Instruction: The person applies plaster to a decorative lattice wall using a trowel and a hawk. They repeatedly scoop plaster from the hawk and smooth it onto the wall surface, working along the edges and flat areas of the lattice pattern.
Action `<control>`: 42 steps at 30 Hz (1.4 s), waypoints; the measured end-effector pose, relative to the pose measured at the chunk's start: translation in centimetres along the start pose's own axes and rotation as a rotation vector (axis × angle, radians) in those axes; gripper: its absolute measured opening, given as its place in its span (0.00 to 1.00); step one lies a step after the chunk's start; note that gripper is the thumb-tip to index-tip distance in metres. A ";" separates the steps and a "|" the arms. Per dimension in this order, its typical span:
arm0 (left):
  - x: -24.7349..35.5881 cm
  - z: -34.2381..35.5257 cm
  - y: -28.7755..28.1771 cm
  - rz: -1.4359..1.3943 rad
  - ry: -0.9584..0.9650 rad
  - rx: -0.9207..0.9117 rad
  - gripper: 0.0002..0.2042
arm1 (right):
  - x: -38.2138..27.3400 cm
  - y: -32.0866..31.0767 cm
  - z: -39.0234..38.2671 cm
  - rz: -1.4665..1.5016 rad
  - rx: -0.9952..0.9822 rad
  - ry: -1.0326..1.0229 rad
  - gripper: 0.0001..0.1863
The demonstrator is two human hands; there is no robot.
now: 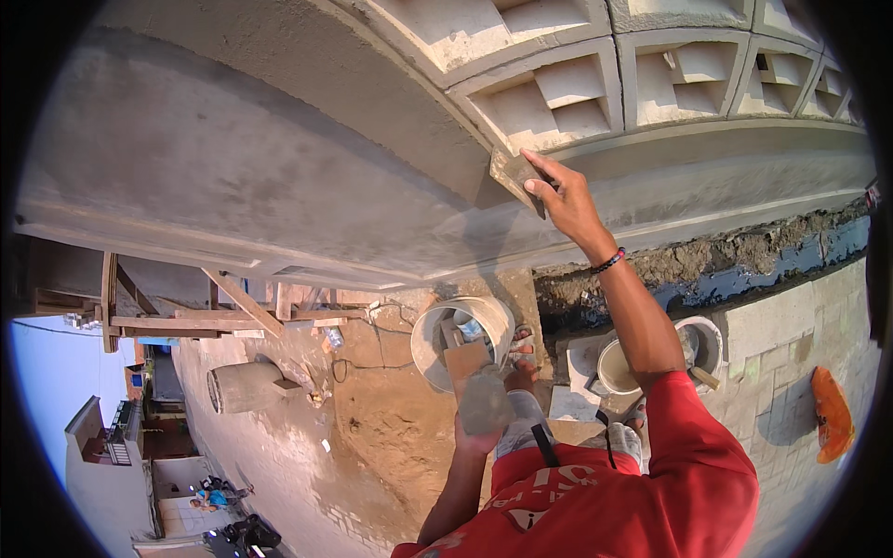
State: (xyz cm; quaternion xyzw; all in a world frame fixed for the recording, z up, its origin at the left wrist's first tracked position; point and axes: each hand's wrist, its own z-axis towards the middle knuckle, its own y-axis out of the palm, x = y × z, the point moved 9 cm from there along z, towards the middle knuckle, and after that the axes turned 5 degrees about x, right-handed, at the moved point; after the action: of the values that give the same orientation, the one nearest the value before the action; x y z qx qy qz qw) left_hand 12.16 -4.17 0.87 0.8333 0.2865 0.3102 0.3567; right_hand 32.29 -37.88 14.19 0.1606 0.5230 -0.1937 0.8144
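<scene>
My right hand (pixel 569 206), with a dark beaded bracelet at the wrist, grips a small flat plastering float (pixel 510 175). The float lies against the grey rendered wall (pixel 372 205), just below the pale openwork blocks (pixel 544 98). Low in front of my body, my left hand (pixel 473 439) holds a brown board (pixel 465 361) from beneath. On the board's near end sits a rounded grey lump that looks like mortar (pixel 486 402); it hides part of the hand. Beneath the board stands a large whitish bucket (pixel 430 346) with things inside it.
Two more buckets, one cream (pixel 616 370) and one paler (pixel 712 344), stand by my right leg. A muddy trench (pixel 577 302) runs along the wall base. Wooden beams (pixel 200 324) and a drum (pixel 244 387) are at left. An orange object (pixel 831 414) lies on the paving at right.
</scene>
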 end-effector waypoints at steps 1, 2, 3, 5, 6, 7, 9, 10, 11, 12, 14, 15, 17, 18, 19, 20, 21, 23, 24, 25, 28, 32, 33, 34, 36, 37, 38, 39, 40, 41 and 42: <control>-0.1 -0.2 -0.4 -0.025 -0.001 0.006 0.14 | 0.6 0.0 -0.7 0.059 -0.016 0.047 0.22; -0.1 0.0 -0.5 -0.044 -0.005 -0.013 0.14 | 0.4 -0.2 -0.8 0.113 -0.018 0.094 0.22; -0.1 0.2 -0.7 -0.062 -0.008 -0.032 0.15 | 0.1 -0.1 -0.4 0.172 -0.043 0.122 0.22; -0.3 0.6 -1.4 -0.080 -0.007 -0.028 0.16 | -0.8 0.0 0.8 0.296 -0.084 0.181 0.22; -0.3 0.7 -1.9 -0.079 -0.003 -0.006 0.16 | -0.9 0.1 1.3 0.299 -0.092 0.168 0.23; -0.4 0.7 -2.3 -0.079 0.001 0.017 0.17 | -1.0 0.2 2.0 0.302 -0.100 0.155 0.23; -0.1 0.9 -1.5 -0.017 0.049 0.005 0.18 | -1.6 0.4 3.1 0.293 -0.115 0.124 0.24; -0.1 0.8 -0.9 -0.019 0.056 -0.002 0.18 | -1.5 0.6 3.4 0.288 -0.116 0.129 0.24; 0.0 0.8 -0.2 -0.020 0.063 -0.008 0.18 | -1.3 0.7 3.6 0.286 -0.116 0.136 0.23; 0.0 0.6 1.0 -0.052 0.053 -0.014 0.18 | -1.1 0.8 3.7 0.283 -0.115 0.142 0.23; 0.1 0.5 1.3 -0.079 0.039 -0.036 0.18 | -1.0 1.1 3.6 0.253 -0.123 0.142 0.23; 0.3 0.5 0.8 -0.074 0.036 -0.052 0.18 | -0.9 1.2 3.6 0.239 -0.127 0.142 0.23; 0.4 0.3 0.2 -0.071 0.034 -0.036 0.17 | -1.0 1.6 3.6 0.238 -0.132 0.150 0.22; 0.4 0.2 0.0 -0.073 0.035 -0.005 0.17 | -1.0 1.8 3.6 0.237 -0.134 0.154 0.22; 0.5 0.1 -0.1 -0.069 0.037 0.011 0.17 | -1.1 1.8 3.5 0.217 -0.137 0.155 0.22; 0.5 0.1 -0.3 -0.065 0.042 0.029 0.17 | -1.3 1.9 3.5 0.199 -0.142 0.156 0.22; 0.5 0.0 -0.2 -0.054 0.048 0.032 0.16 | -1.4 1.9 3.4 0.181 -0.147 0.157 0.22; 0.5 0.1 -0.5 -0.036 0.052 0.026 0.16 | -1.5 1.5 3.2 0.088 -0.163 0.113 0.22; 0.5 0.2 -1.0 -0.029 0.050 0.016 0.16 | -1.4 1.1 3.1 0.041 -0.171 0.091 0.21; 0.4 0.2 -1.2 -0.021 0.048 0.007 0.16 | -0.6 0.8 2.6 0.025 -0.182 0.128 0.21; 0.3 0.3 -0.6 -0.074 0.020 0.013 0.16 | 0.3 0.0 1.4 0.059 -0.190 0.192 0.22; 0.2 0.4 -1.7 -0.053 0.029 -0.008 0.16 | -1.0 0.4 1.9 0.254 -0.167 0.172 0.22; 0.2 0.4 -1.9 -0.046 0.031 -0.024 0.16 | -1.2 0.6 2.5 0.283 -0.166 0.156 0.23; 0.2 0.3 -1.9 -0.039 0.035 -0.039 0.17 | -1.1 0.6 3.0 0.272 -0.151 0.155 0.23; 0.2 0.2 -2.1 -0.055 0.018 -0.012 0.17 | -0.9 0.8 3.8 0.253 -0.124 0.152 0.22; 0.1 0.2 -2.1 -0.062 0.009 0.001 0.17 | -1.0 0.9 3.9 0.235 -0.133 0.146 0.22; 0.2 0.1 -1.8 -0.050 0.019 0.031 0.17 | -1.2 1.2 3.9 0.217 -0.143 0.143 0.22; 0.2 -0.1 -1.2 -0.037 0.028 0.061 0.17 | -1.3 1.3 3.9 0.197 -0.152 0.139 0.22; 0.2 -0.2 -1.0 -0.024 0.037 0.090 0.17 | -1.3 1.5 3.9 0.189 -0.152 0.145 0.22; 0.2 -0.2 -0.7 -0.026 0.024 0.045 0.17 | -1.3 1.5 3.7 0.182 -0.151 0.151 0.22; 0.2 -0.1 -0.6 -0.027 0.010 0.000 0.17 | -1.3 1.5 3.6 0.176 -0.148 0.157 0.22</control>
State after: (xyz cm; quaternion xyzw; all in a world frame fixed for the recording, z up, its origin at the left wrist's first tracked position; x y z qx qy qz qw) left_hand 12.04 -3.63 0.58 0.8279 0.2993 0.3094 0.3595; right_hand 35.35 -38.03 16.94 0.1600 0.5819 -0.0693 0.7944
